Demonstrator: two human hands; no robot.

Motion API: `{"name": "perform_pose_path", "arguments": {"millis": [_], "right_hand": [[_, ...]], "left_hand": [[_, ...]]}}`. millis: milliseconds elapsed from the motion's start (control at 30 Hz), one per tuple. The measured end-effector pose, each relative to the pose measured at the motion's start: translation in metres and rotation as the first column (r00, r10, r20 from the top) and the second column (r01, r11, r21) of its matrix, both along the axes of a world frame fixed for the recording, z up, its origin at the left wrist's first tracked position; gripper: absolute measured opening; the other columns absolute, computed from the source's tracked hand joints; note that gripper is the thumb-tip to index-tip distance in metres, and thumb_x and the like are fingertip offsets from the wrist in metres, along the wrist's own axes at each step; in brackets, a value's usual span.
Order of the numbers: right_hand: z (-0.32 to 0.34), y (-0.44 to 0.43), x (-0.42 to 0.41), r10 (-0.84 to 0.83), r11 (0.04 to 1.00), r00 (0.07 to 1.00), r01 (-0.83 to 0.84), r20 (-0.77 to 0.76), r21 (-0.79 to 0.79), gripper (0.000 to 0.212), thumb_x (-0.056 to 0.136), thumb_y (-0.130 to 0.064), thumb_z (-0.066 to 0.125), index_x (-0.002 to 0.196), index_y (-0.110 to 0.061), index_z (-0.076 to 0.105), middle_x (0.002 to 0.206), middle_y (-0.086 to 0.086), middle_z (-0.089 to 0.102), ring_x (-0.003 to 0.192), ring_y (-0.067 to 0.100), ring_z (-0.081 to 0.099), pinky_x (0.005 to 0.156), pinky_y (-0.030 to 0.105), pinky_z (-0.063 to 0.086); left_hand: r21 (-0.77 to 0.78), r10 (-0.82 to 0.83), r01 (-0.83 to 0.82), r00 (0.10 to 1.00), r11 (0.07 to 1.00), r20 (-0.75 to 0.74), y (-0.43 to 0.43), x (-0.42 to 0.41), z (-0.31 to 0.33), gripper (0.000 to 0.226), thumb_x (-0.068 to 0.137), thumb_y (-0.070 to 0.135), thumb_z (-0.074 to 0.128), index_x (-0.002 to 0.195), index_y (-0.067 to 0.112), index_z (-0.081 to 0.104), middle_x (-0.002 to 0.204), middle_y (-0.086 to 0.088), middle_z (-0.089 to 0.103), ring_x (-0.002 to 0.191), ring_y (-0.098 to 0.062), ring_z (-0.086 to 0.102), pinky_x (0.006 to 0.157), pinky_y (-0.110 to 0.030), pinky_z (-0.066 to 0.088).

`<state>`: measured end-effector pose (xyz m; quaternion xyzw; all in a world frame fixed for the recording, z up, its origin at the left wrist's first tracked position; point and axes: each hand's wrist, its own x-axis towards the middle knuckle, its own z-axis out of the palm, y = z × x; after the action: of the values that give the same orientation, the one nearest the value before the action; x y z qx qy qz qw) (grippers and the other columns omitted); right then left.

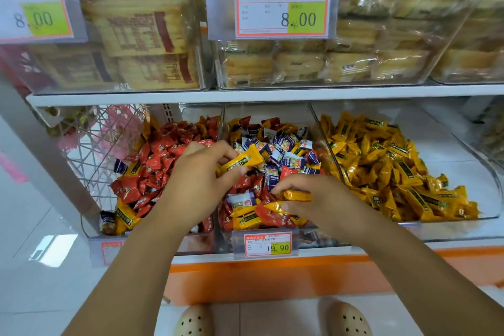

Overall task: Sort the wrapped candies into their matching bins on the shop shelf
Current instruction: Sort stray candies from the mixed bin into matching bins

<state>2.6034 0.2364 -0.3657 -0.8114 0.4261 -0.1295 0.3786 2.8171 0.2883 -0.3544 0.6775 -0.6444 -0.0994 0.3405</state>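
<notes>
Three clear bins stand side by side on the lower shelf. The left bin [92, 229] holds mostly red candies with a few yellow and blue ones. A mixed heap of blue-white, red and yellow candies fills the middle bin [313, 114]. The right bin [491, 191] holds only yellow candies. My left hand [199, 180] hovers over the middle bin and pinches a long yellow candy [242, 162]. My right hand [319, 199] reaches into the same bin and pinches another yellow candy [298, 195] between thumb and fingers.
A price tag [267, 245] reading 19.90 hangs on the middle bin's front. Above, the upper shelf [245, 95] carries clear boxes of wrapped pastries with 8.00 tags [282, 8]. A wire basket [95, 142] sits left of the bins. My beige shoes [346, 319] stand on the white floor.
</notes>
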Motion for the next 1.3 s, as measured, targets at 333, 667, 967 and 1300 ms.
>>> {"name": "perform_pose_path", "arguments": {"millis": [333, 667, 967, 1300], "right_hand": [[0.020, -0.020, -0.054, -0.356, 0.866, 0.866, 0.447, 0.353, -0.224, 0.018, 0.093, -0.025, 0.059, 0.105, -0.039, 0.061, 0.080, -0.011, 0.061, 0.060, 0.004, 0.054, 0.045, 0.013, 0.038], [0.006, -0.059, -0.124, -0.570, 0.728, 0.756, 0.647, 0.323, -0.228, 0.029, 0.095, -0.019, 0.058, 0.122, -0.027, 0.063, 0.116, -0.009, 0.059, 0.098, 0.000, 0.052, 0.076, 0.008, 0.037], [0.028, -0.027, -0.068, -0.263, 0.955, 0.918, 0.291, 0.299, -0.054, 0.031, 0.097, -0.007, 0.051, 0.093, -0.033, 0.067, 0.091, -0.004, 0.070, 0.082, 0.010, 0.068, 0.072, 0.018, 0.055], [-0.002, -0.016, 0.012, -0.180, 0.870, 0.824, -0.121, -0.537, -0.478, 0.056, 0.086, 0.010, 0.044, 0.137, -0.012, 0.042, 0.132, 0.007, 0.051, 0.127, 0.025, 0.040, 0.109, 0.029, 0.030]], "left_hand": [[-0.044, -0.037, 0.033, 0.993, 0.998, -0.114, -0.034, -0.058, 0.007, 0.015, 0.085, 0.042, 0.067, 0.091, 0.033, 0.056, 0.094, 0.017, 0.060, 0.072, 0.003, 0.051, 0.060, -0.022, 0.039], [0.014, -0.246, 0.251, 0.956, 0.968, -0.158, -0.080, -0.153, 0.003, 0.036, 0.087, 0.029, 0.068, 0.122, 0.029, 0.062, 0.098, 0.007, 0.058, 0.065, 0.005, 0.052, 0.059, -0.008, 0.038], [0.205, -0.132, 0.118, 0.990, 0.972, 0.053, -0.044, -0.072, -0.001, 0.013, 0.089, 0.024, 0.065, 0.099, 0.031, 0.070, 0.083, 0.020, 0.060, 0.077, 0.005, 0.055, 0.067, -0.011, 0.042], [0.213, -0.140, 0.047, 0.884, 0.976, 0.445, -0.013, -0.015, -0.017, 0.034, 0.085, 0.043, 0.066, 0.118, 0.037, 0.065, 0.136, 0.015, 0.049, 0.139, -0.012, 0.023, 0.111, -0.035, 0.018]]}}
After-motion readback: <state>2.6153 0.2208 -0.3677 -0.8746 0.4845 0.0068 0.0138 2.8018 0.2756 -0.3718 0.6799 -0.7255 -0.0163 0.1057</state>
